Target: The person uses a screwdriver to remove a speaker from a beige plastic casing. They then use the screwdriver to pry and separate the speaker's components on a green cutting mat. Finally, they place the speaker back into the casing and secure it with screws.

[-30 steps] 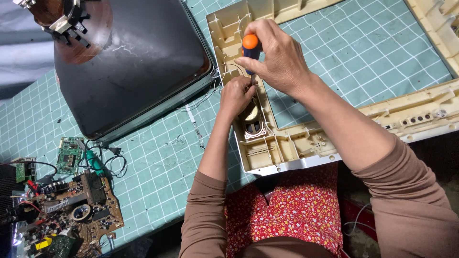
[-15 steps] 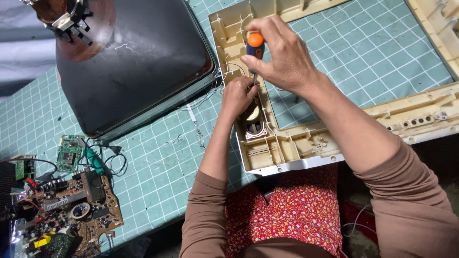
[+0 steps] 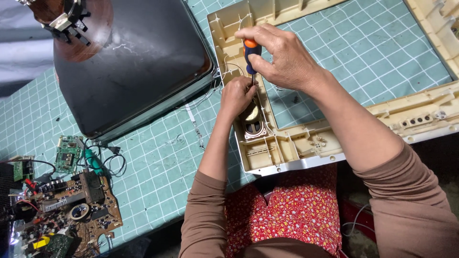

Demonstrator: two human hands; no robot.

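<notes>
The right hand has its fingers closed around the orange-and-dark-blue handle of a screwdriver, held upright with its shaft pointing down into the beige plastic television front frame. The left hand sits directly below it, at 6 o'clock from the handle, fingers curled tight against the frame's left rail; whether it pinches anything cannot be told, since its knuckles hide the screwdriver tip and the spot beneath. Just under the left hand, a small oval speaker with a metal rim is seated in the frame's lower-left corner.

The frame lies flat on a green gridded cutting mat covering the worktop. At 9 o'clock from the hands, touching the frame's left edge, a dark glass picture tube lies face down, its copper-coloured neck toward 11 o'clock. Thin wires trail between tube and frame. At 8 o'clock, well apart, lie a brown circuit board, a small green circuit board and a green-handled tool.
</notes>
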